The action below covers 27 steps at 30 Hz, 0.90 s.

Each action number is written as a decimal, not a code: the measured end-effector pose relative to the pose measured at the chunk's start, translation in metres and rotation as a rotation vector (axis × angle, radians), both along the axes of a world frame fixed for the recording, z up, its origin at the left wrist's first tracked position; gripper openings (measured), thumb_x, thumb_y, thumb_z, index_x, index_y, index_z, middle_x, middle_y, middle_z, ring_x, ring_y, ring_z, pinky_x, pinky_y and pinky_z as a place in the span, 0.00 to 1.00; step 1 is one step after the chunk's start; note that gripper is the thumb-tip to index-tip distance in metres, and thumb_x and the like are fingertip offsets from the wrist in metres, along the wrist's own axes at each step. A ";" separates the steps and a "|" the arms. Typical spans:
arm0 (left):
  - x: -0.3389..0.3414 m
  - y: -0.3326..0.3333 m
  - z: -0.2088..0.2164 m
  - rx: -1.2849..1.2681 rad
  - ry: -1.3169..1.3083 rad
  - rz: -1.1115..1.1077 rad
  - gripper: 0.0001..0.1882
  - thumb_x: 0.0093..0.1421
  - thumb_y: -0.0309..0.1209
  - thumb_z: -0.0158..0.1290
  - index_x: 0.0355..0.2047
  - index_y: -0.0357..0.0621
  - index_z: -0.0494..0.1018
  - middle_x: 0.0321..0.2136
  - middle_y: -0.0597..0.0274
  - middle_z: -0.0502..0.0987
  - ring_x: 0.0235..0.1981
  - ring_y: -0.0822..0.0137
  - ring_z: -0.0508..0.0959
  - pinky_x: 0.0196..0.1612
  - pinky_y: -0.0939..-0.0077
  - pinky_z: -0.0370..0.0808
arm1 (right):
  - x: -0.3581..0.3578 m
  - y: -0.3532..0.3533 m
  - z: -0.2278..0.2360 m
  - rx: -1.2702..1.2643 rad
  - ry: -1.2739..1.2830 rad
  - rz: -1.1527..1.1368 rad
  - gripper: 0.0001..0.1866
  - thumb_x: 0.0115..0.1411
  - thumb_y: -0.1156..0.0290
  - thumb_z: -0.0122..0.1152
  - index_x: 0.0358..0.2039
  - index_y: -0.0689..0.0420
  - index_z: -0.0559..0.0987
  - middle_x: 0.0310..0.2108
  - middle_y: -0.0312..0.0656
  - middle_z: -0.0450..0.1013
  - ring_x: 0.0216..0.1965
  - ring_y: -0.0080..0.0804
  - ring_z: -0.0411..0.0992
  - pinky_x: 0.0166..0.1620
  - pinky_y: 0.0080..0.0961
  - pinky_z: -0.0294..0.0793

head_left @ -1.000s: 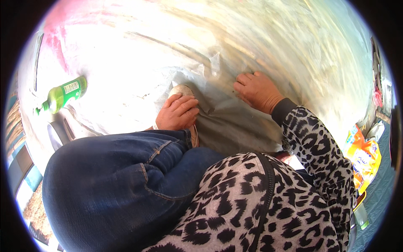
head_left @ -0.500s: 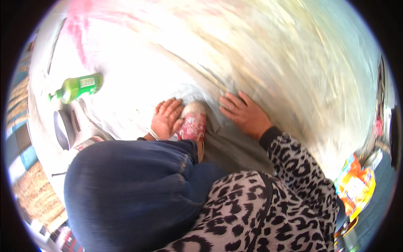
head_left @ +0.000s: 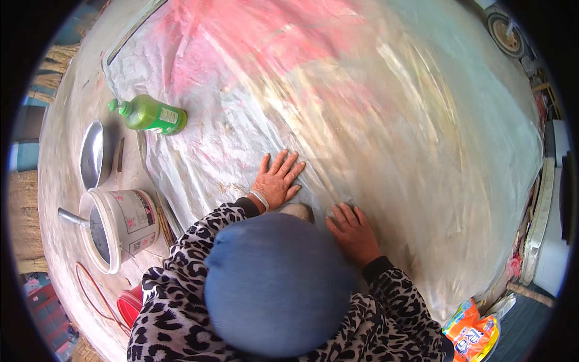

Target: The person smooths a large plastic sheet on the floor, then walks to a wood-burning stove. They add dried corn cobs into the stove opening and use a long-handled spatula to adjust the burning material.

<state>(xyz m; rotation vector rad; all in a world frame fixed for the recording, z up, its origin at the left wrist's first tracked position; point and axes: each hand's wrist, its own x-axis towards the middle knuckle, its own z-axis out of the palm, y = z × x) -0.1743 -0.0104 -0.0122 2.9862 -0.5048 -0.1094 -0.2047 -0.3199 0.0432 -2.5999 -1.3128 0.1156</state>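
A wide crinkled plastic sheet (head_left: 362, 139), tinted pink, yellow and pale blue, lies spread over the ground. Flat on it with fingers spread, my left hand (head_left: 274, 184) presses down and holds nothing. To its right and a little nearer me, my right hand (head_left: 354, 234) also rests on the sheet, fingers stretched out and empty. The light toe of my shoe (head_left: 297, 211) shows between the two hands. My blue denim knee (head_left: 277, 283) hides the rest of that foot. Past my left hand, a green pump bottle (head_left: 154, 116) lies on its side on the sheet's left part.
On the left stand a shiny metal basin (head_left: 93, 155) and a white bucket (head_left: 129, 220) with a metal handle sticking out. A red container (head_left: 129, 304) is nearer me. At the lower right lies an orange and yellow packet (head_left: 470, 338). A wheel (head_left: 505, 33) stands at the far right.
My left hand has moved from beside the shoe onto the sheet ahead, fingers spreading. My right hand remains on the sheet. The view has shifted, bringing the white bucket out from behind my knee.
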 end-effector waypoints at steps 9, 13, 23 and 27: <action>-0.007 0.006 -0.003 -0.173 -0.025 0.069 0.35 0.68 0.49 0.50 0.72 0.51 0.60 0.74 0.53 0.55 0.76 0.50 0.52 0.73 0.39 0.47 | 0.075 -0.002 0.049 -0.150 0.019 -0.236 0.31 0.61 0.61 0.65 0.65 0.51 0.71 0.70 0.50 0.61 0.72 0.51 0.56 0.71 0.55 0.54; 0.011 0.009 0.016 -0.282 -0.110 0.173 0.36 0.68 0.48 0.52 0.72 0.48 0.59 0.74 0.50 0.54 0.76 0.47 0.51 0.73 0.39 0.46 | 0.117 0.018 0.064 -0.126 -0.071 -0.333 0.36 0.61 0.58 0.67 0.69 0.50 0.68 0.73 0.50 0.56 0.74 0.52 0.51 0.72 0.56 0.51; 0.070 -0.017 0.012 -0.349 -0.138 0.128 0.37 0.67 0.52 0.53 0.71 0.50 0.62 0.74 0.53 0.57 0.75 0.51 0.53 0.73 0.40 0.49 | 0.136 0.036 0.021 -0.334 0.073 -0.363 0.41 0.60 0.49 0.66 0.71 0.49 0.65 0.75 0.49 0.52 0.76 0.52 0.46 0.72 0.61 0.47; 0.045 -0.028 -0.004 -0.289 -0.022 0.156 0.38 0.69 0.57 0.47 0.73 0.52 0.60 0.75 0.56 0.56 0.76 0.52 0.50 0.75 0.42 0.45 | 0.134 0.039 0.019 -0.327 0.055 -0.383 0.41 0.60 0.50 0.66 0.70 0.50 0.66 0.75 0.50 0.52 0.76 0.52 0.47 0.72 0.61 0.47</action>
